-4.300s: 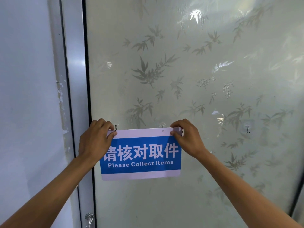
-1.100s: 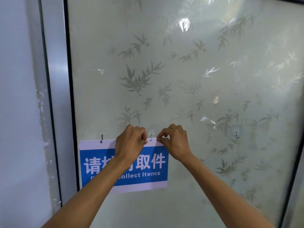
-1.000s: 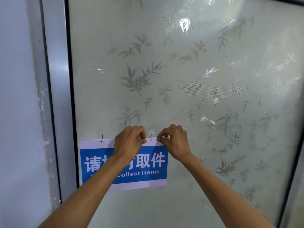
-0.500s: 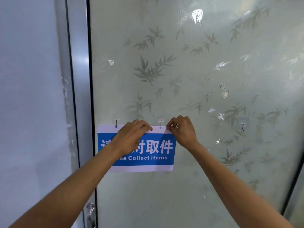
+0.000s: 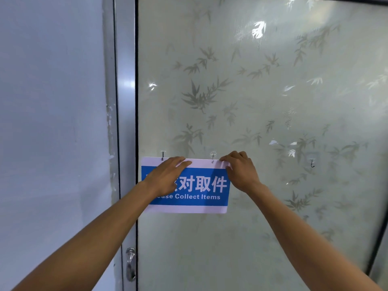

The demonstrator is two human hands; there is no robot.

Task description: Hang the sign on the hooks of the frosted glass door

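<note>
1. Sign (image 5: 201,185) hangs flat on the door (image 5: 262,101).
2. Left hand (image 5: 165,177) lies spread on its face.
3. Right hand (image 5: 241,173) pinches its top right corner, beside a hook (image 5: 213,156).

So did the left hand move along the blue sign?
Yes. The left hand slid from the blue-and-white rectangular sign's left corner toward its middle.

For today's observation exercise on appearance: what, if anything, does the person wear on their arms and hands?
Nothing visible. The left hand and right hand are bare: no gloves, rings, watch or bracelets. Both forearms are uncovered up to the frame's edge, so no sleeves show.
</note>
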